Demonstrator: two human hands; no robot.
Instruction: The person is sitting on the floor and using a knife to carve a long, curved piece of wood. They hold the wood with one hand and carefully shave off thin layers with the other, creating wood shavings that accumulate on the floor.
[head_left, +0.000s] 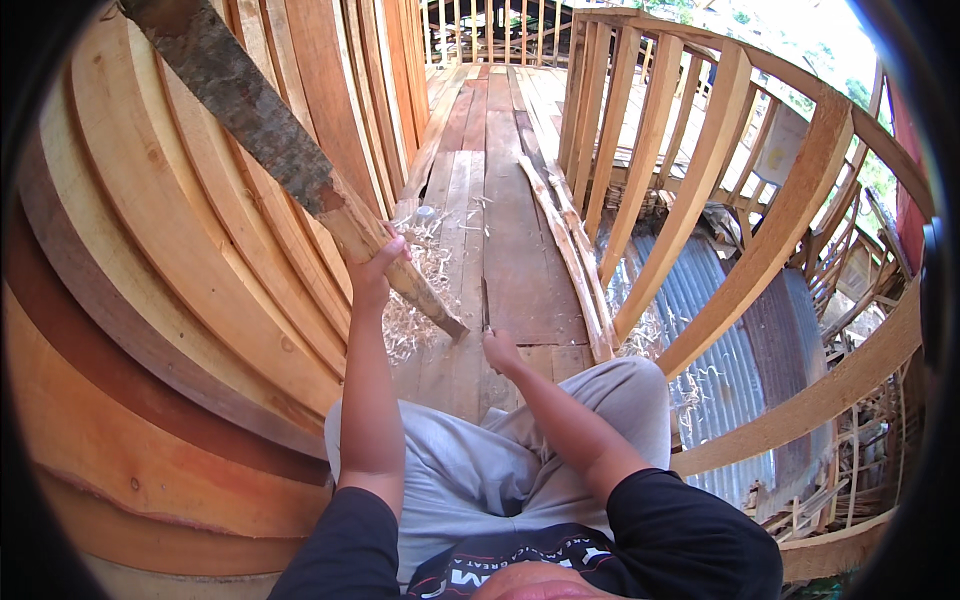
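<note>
Wooden pole [290, 160] with bark on its upper stretch sits in the left hand [372, 268], fingers wrapped tight around the peeled lower part. Long axis runs diagonal: bark end goes up and away past the hand toward the curved planks [150, 300], bare pointed tip angles down just below the hand onto the plank floor [500, 200]. Right hand [498, 350] is right beside that tip, fist closed on a knife [485, 305], blade standing straight up from the hand. Wood shavings [420, 290] lie around the tip.
</note>
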